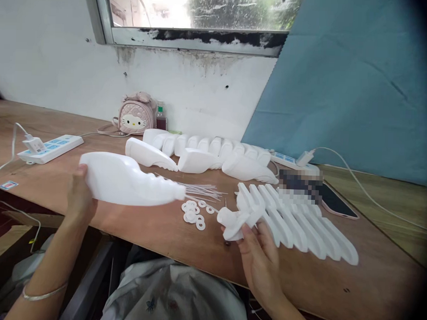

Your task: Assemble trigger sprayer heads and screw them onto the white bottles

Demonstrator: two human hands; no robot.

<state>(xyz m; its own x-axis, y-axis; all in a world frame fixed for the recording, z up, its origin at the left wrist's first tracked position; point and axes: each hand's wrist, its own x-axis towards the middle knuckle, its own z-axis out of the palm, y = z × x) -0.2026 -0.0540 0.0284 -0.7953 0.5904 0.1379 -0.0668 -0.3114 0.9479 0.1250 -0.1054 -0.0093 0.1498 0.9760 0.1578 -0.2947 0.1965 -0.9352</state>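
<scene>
My left hand (81,195) is wrapped round the broad base of a white plastic bottle (111,179), held tilted on its side above the table with its narrow neck pointing right. In my right hand (261,248) is a white plastic dispenser head (234,222), gripped between thumb and fingers. A thin tube (203,202) runs from this head towards the bottle's mouth; whether its tip is inside I cannot tell. White ring washers (194,211) lie on the table between the two hands. Behind the neck is a bundle of thin white tubes (201,191).
Long curved white plastic parts (302,224) lie in a row at right. More white bottles (195,160) lie at the back. A phone (338,201), power strips (54,147) with cables, a pink bag (136,115) and a small bottle (161,116) are also on the table.
</scene>
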